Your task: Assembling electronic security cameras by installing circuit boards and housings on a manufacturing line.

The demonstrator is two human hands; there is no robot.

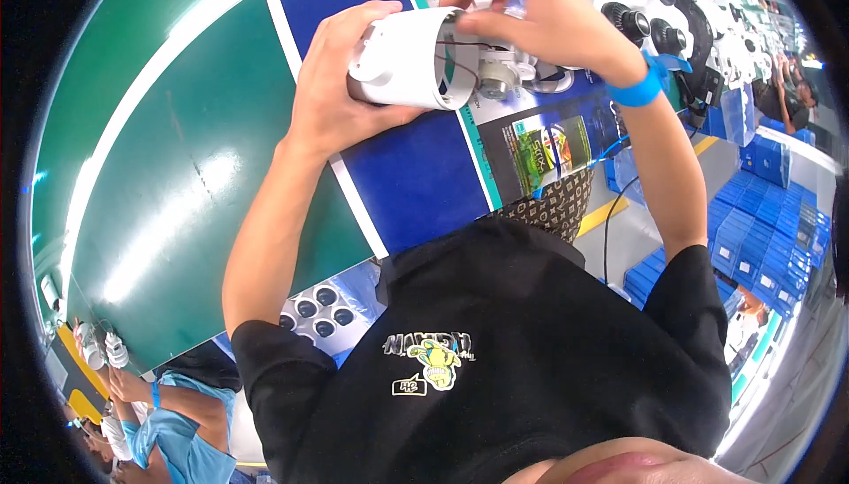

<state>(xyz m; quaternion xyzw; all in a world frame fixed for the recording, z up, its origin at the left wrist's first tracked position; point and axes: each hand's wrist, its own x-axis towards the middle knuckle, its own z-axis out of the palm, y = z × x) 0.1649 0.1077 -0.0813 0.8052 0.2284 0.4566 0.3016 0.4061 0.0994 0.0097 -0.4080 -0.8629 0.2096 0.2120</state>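
My left hand [332, 86] grips a white cylindrical camera housing [402, 58] from below and behind, its open end turned to the right. My right hand [531, 15], with a blue wrist strap [641, 86], has its fingers pinched at the housing's open rim, where thin red and black wires [455, 55] run out. A small metal lens module [495, 77] sits just outside the opening, below my right hand. Both hands are held over a blue and green work surface [398, 175].
Black dome lens parts [654, 7] lie in white trays at the upper right. Stacks of blue boxes [761, 245] fill the right side. A tray of round black parts [318, 307] is by my left elbow. Another person in blue [168, 422] works at the lower left.
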